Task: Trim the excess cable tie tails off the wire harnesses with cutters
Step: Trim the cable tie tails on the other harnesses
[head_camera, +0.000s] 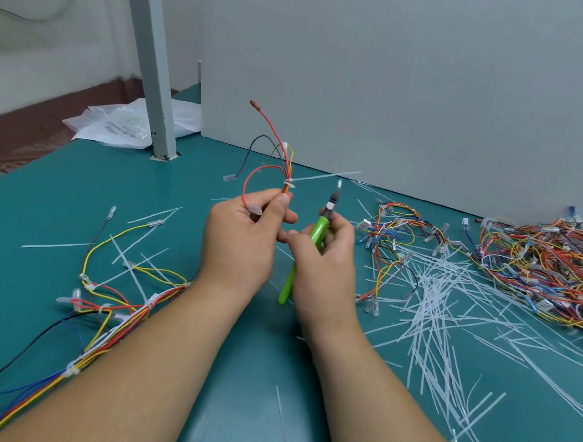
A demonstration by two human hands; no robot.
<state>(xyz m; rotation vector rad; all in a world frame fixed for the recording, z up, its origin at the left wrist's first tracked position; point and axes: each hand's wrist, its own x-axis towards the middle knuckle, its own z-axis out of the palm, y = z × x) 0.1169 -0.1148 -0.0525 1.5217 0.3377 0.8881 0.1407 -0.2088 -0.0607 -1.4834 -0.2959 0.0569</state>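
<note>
Above teal bench (63, 189) | left hand (245, 231) pinches wire harness (280, 158) upright just below cable tie (288, 183), presenting its tail (327, 176) sideways | right hand (325, 257) grips green cutters (320, 229), tip raised just short of tail | hands nearly touching

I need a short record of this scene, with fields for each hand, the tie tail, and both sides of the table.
left hand: grips a wire harness upright, just below its white tie
right hand: holds green cutters, tip pointing up
tie tail: uncut, sticks out to the right
gap: cutters' tip just under the tail; contact unclear
table, right side: pile of harnesses and heap of cut tails
table, left side: loose harnesses with tails uncut
</note>
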